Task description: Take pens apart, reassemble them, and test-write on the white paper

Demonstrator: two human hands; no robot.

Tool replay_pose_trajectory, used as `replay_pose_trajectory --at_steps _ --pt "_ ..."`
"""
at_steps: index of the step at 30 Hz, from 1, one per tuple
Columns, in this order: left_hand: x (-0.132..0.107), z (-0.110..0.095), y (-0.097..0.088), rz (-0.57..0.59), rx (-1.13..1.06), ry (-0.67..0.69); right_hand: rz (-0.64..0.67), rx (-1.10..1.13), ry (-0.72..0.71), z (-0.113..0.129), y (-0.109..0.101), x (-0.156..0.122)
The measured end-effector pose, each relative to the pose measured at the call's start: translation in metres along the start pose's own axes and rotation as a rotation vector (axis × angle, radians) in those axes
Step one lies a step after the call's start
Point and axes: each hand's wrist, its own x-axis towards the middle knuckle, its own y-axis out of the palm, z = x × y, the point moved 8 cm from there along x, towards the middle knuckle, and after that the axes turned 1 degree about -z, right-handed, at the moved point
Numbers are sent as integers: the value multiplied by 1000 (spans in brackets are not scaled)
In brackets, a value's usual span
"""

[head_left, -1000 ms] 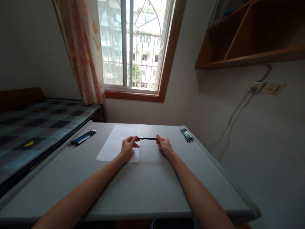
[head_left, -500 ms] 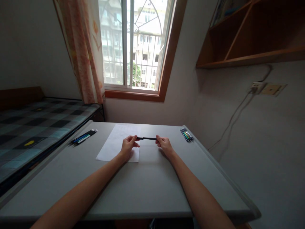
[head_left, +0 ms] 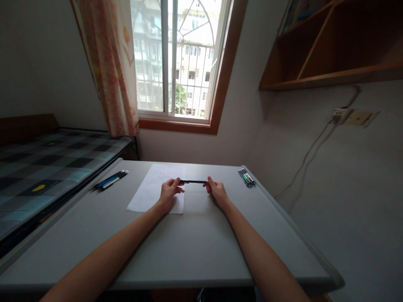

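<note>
Barely any change in the head view: against the two earlier pictures, the black pen stays level between the left hand and the right hand. The left grip looks the same; at the right-hand end the thumb rides slightly higher, its tip a touch off the barrel line. Judgement: the pen handling is mid-course, a small adjustment of the right grip only, with nothing put down.

Fingers: left thumb and forefinger pinch the clip end, the other fingers loosely curled. The right fingers close about the opposite end; whether the thumb presses there cannot be told.

Pen position: raised over the grey-white desk, crossing the right edge of a white paper sheet. Marks on the sheet are too faint to read.

Surface: a loose bundle of pens, mostly dark with blue and white barrels, lies near the desk's left edge. A neat row of pens lies near the right edge, side by side.

Room: sliding window ahead, orange-patterned curtain at its left; checked mattress beyond the desk's left side; wooden wall shelf above a power socket with trailing cables.
</note>
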Motion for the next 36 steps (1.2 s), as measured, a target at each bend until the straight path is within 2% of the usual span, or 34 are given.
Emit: replay_pose_trajectory --at_steps 6,19,36 --pt "1 0 -4 -45 -3 -5 -57 64 12 -5 -7 3" --pt "0 -2 -4 -63 17 -19 -23 -61 -74 5 -5 0" --pt "0 -2 -5 -75 -13 -18 -52 28 45 -5 -8 1"
